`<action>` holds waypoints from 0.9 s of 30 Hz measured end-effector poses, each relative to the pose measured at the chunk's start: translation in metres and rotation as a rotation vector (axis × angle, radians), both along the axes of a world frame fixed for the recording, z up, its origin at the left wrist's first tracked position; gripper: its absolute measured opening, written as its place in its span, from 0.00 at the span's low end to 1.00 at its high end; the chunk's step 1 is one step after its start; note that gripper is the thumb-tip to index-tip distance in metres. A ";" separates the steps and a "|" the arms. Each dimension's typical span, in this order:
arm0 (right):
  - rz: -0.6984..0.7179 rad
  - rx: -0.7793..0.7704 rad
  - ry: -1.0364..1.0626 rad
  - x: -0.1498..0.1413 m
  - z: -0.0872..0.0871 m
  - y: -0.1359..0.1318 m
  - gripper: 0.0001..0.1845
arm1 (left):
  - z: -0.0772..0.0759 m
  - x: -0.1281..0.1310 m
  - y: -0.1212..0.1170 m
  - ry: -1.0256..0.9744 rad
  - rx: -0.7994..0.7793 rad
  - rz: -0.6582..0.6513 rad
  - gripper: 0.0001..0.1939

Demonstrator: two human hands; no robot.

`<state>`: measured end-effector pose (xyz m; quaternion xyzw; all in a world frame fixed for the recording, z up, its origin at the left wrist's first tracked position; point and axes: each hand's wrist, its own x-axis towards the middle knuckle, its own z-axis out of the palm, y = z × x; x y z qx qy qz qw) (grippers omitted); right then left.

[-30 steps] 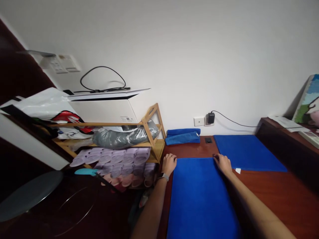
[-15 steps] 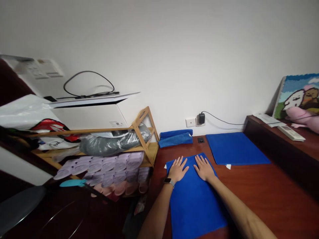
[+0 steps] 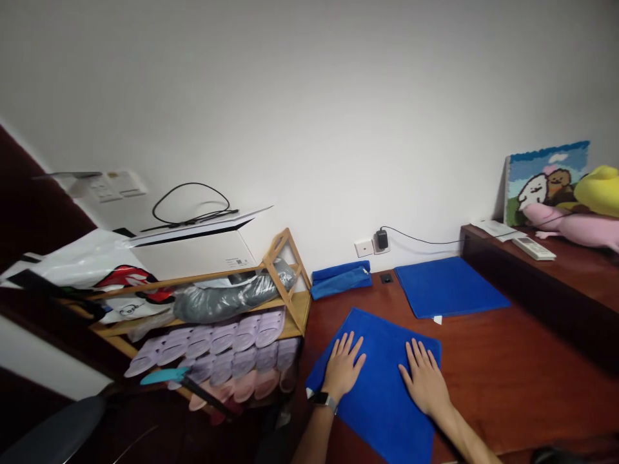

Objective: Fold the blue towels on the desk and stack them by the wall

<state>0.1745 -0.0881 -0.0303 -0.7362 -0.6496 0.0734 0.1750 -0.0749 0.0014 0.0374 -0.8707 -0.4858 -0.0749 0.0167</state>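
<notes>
A blue towel (image 3: 380, 380) lies spread on the reddish-brown table, turned at an angle to the table edges. My left hand (image 3: 343, 368) rests flat on its left part, fingers spread, a watch on that wrist. On the right part of the towel lies my right hand (image 3: 424, 377), palm down with fingers apart. A white tag shows at the towel's left corner. Behind it, a flat blue towel (image 3: 447, 288) lies at the back right. Rolled or folded blue towels (image 3: 341, 280) sit by the wall at the back left.
Left of the table stands a wooden rack (image 3: 290, 283) with lilac and pink slippers (image 3: 222, 338), a plastic-wrapped grey bundle (image 3: 232, 299) and a white box (image 3: 203, 251). A black charger (image 3: 382, 239) is plugged into the wall. The raised ledge holds a remote (image 3: 533, 248) and a pink plush toy (image 3: 575, 229).
The towel under my hands has turned from lengthwise to a slant. My right hand has moved right and nearer, so the hands are farther apart. The camera view has shifted slightly.
</notes>
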 end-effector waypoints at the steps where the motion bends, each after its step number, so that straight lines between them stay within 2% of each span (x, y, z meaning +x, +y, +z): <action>1: 0.043 0.000 -0.001 0.006 0.005 0.003 0.42 | -0.001 0.000 -0.001 0.006 -0.040 0.050 0.28; 3: 0.160 -0.001 0.004 0.017 0.019 0.017 0.41 | -0.009 -0.003 -0.011 0.013 -0.059 0.194 0.30; 5: 0.302 -0.007 0.012 0.026 0.032 0.033 0.40 | -0.023 -0.010 -0.032 0.021 -0.021 0.326 0.31; 7: 0.387 0.009 0.016 0.031 0.036 0.046 0.38 | -0.037 -0.016 -0.056 0.018 0.044 0.417 0.32; 9: 0.363 0.043 0.019 0.033 0.031 0.056 0.37 | -0.043 -0.014 -0.074 -0.020 0.115 0.413 0.32; 11: 0.283 0.058 0.017 0.033 0.021 0.060 0.37 | -0.038 0.001 -0.078 -0.084 0.165 0.300 0.31; 13: 0.228 0.048 0.005 0.032 0.011 0.060 0.37 | -0.025 0.026 -0.068 -0.137 0.162 0.134 0.29; 16: 0.207 0.027 -0.017 0.034 0.004 0.060 0.36 | -0.010 0.070 -0.038 -0.157 0.085 -0.054 0.28; 18: 0.208 0.041 -0.022 0.037 0.006 0.064 0.35 | -0.011 0.097 -0.019 -0.148 0.030 -0.093 0.28; 21: 0.214 0.120 -0.035 0.039 0.010 0.074 0.33 | -0.027 0.122 -0.004 -0.150 -0.025 -0.081 0.27; 24: 0.246 0.106 -0.073 0.039 0.008 0.083 0.33 | -0.043 0.126 0.001 -0.171 -0.038 -0.083 0.28; 27: 0.204 0.061 -0.072 0.037 0.004 0.086 0.34 | -0.046 0.101 0.009 -0.159 -0.039 -0.021 0.29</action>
